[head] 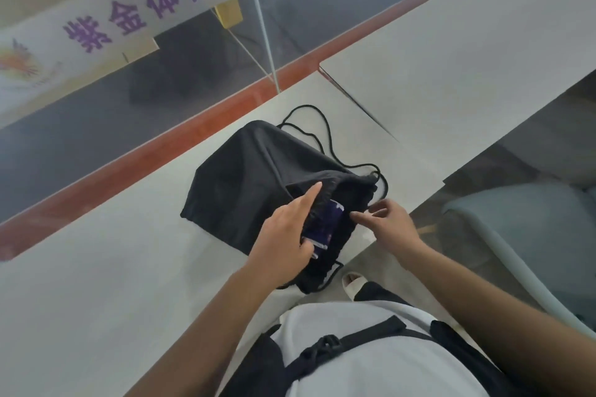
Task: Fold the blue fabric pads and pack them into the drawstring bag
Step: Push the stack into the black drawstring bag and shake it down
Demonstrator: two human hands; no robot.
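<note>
A black drawstring bag (245,177) lies on the white table (96,267), its mouth turned toward me and hanging over the near edge. A folded blue fabric pad (322,226) sits half inside that mouth. My left hand (287,235) grips the pad's near end, with the forefinger stretched out along the bag's upper rim. My right hand (390,226) pinches the right side of the rim between thumb and fingertips. The bag's black cords (325,135) trail in loops behind it.
A second white table (451,58) adjoins at the right. A glass wall with a purple-lettered banner (135,13) runs along the far edge above an orange strip. A grey chair (532,235) stands at the right, below the table edge.
</note>
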